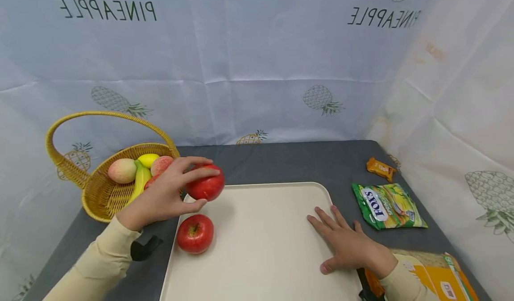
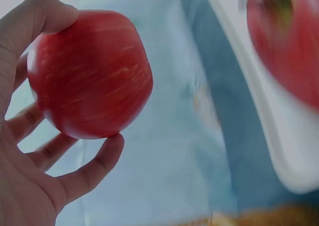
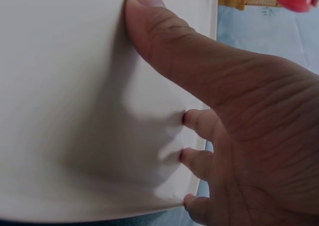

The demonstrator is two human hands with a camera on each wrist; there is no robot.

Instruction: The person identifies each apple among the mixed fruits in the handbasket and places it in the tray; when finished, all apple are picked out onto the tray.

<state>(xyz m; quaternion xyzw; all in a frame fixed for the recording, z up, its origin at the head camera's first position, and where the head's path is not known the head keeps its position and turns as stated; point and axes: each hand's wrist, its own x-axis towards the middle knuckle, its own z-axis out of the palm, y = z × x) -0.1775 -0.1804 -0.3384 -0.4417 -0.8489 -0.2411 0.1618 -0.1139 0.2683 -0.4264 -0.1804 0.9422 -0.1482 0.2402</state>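
My left hand (image 1: 170, 189) grips a red apple (image 1: 206, 184) above the upper left corner of a white tray (image 1: 265, 247). In the left wrist view, thumb and fingers curve round this apple (image 2: 92, 76). A second red apple (image 1: 195, 234) sits on the tray near its left edge, just below the held one. My right hand (image 1: 347, 243) rests on the tray's right side with fingers spread and fairly straight. The right wrist view shows its thumb and fingertips touching the white surface (image 3: 60, 86).
A yellow wicker basket (image 1: 96, 198) with a tall handle stands left, holding peaches, a banana (image 1: 140, 178) and other fruit. On the right lie a small orange packet (image 1: 380, 169), a green FOX'S bag (image 1: 389, 206) and a yellow-orange package (image 1: 437, 274). Patterned cloth (image 1: 257, 46) hangs behind.
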